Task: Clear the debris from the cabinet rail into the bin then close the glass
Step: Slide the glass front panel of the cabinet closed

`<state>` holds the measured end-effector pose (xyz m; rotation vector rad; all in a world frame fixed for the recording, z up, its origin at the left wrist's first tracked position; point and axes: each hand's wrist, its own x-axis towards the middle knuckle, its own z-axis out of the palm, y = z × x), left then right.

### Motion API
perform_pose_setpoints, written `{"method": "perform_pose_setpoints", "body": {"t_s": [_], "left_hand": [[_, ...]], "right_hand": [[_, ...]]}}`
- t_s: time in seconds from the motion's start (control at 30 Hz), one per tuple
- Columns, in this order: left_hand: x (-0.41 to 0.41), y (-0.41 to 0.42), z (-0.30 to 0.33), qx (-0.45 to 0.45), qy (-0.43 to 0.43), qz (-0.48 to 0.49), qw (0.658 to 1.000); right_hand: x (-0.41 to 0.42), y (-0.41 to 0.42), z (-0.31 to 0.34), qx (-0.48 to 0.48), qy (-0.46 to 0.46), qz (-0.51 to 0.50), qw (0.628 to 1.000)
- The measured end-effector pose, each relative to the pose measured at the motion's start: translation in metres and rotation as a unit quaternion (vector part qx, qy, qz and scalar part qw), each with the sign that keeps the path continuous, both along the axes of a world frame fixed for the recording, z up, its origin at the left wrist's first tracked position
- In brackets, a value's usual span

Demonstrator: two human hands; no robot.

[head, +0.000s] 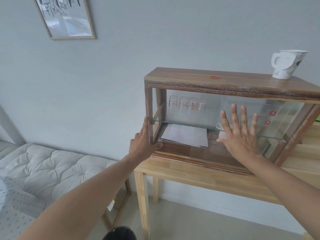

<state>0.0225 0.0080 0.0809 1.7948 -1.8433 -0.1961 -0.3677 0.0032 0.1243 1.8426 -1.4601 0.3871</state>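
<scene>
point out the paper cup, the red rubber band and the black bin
white paper cup with fold-out handle (287,64): head view, on its side wall
red rubber band (214,77): head view, on the ring lying on the cabinet top
black round bin (121,233): head view, on its rim

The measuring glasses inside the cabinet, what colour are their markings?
Red printed scale lines on clear measuring glasses, seen best in the head view.
</scene>
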Motion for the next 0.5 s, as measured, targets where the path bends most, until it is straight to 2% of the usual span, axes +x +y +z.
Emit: {"method": "perform_pose_setpoints", "body": {"t_s": [0.5], "left_hand": [[-0.001, -0.001, -0.004, 0.001, 0.003, 0.016, 1.000]], "right_hand": [[0.111, -0.016, 0.005, 0.018, -0.007, 0.043, 0.999]]}}
